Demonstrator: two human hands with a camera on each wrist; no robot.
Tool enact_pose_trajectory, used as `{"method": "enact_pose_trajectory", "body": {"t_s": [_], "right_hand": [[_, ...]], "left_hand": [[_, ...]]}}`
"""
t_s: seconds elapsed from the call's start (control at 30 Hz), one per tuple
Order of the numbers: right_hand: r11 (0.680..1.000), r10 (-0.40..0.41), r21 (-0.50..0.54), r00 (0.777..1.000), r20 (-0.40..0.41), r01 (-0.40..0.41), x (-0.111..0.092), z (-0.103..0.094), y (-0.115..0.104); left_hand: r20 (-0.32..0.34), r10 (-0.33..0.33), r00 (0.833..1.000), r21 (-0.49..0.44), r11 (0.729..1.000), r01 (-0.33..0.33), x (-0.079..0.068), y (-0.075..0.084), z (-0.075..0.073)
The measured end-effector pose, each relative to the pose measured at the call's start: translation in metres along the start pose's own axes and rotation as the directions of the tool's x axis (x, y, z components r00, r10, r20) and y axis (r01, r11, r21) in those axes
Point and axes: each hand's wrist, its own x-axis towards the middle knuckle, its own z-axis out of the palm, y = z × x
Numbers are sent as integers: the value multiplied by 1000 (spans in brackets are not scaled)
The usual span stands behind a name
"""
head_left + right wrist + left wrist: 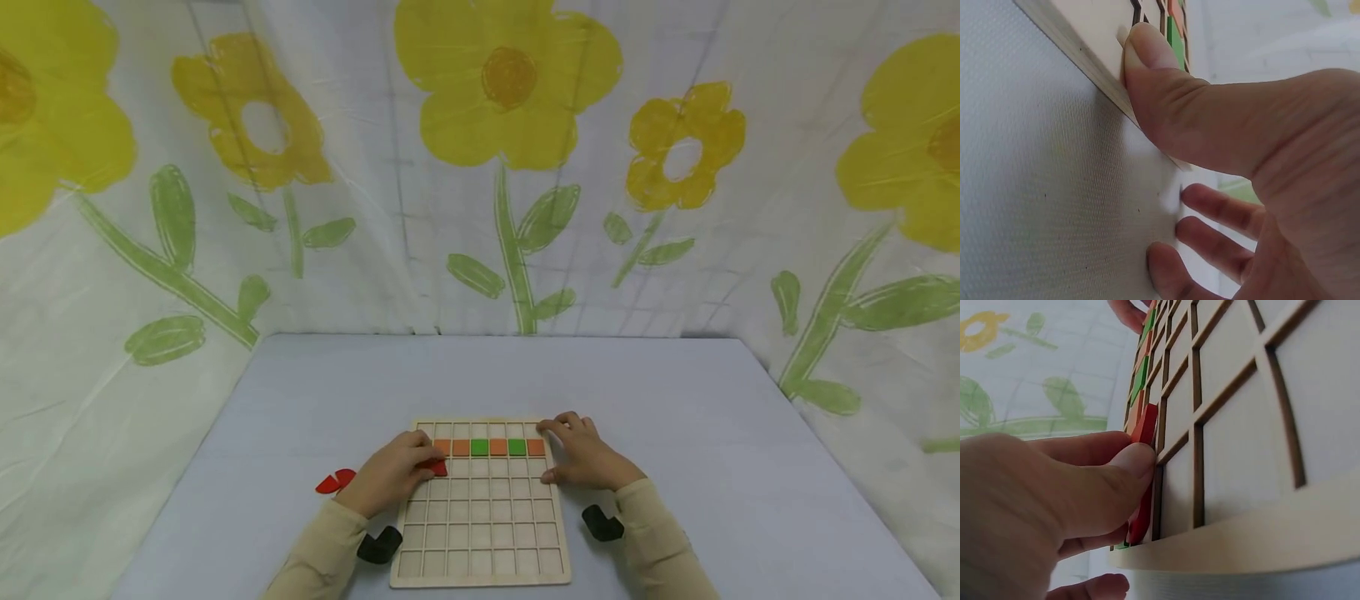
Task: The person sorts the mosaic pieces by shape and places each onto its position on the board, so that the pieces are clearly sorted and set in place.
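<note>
A flat red piece [438,468] is pinched between the thumb and fingers of my left hand [392,473]. In the left wrist view this red piece [1145,425] stands tilted at the wooden grid board [1241,425], near its left side. My right hand [588,454] rests at the board's upper right edge, fingers spread, with the thumb [1154,50] pressing on the rim. Across the board's second row run orange tiles [461,447] and green tiles [480,447]. My left fingers hide the left end of that row.
Two or so more red pieces [328,484] lie on the white table [675,400] left of the board, partly behind my left hand. Black wrist mounts [381,546] stick out under both forearms. A flower-painted cloth [360,275] hangs behind the table.
</note>
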Motion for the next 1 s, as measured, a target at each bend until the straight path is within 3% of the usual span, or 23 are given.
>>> {"method": "enact_pose_trajectory", "body": {"t_s": [0.2, 0.43, 0.67, 0.77, 0.93, 1.0], "right_hand": [[1000, 0, 14, 1000, 0, 0, 0, -1, 2], [999, -7, 41, 1000, 8, 6, -2, -4, -1], [999, 10, 38, 1000, 6, -10, -1, -3, -1], [999, 8, 35, 1000, 1, -8, 0, -2, 0], [999, 15, 36, 1000, -3, -15, 0, -1, 1], [999, 19, 34, 1000, -2, -19, 0, -1, 1]], "left_hand": [[-12, 36, 999, 9, 999, -36, 3, 1, 2], [-34, -13, 999, -43, 999, 11, 7, 7, 2], [-68, -19, 997, -22, 1000, 17, 7, 8, 3], [-73, -55, 996, -15, 998, 54, 6, 7, 2], [-33, -190, 981, -55, 981, 188, -4, 4, -4], [-28, -215, 976, -71, 974, 213, -10, 0, -9]]}}
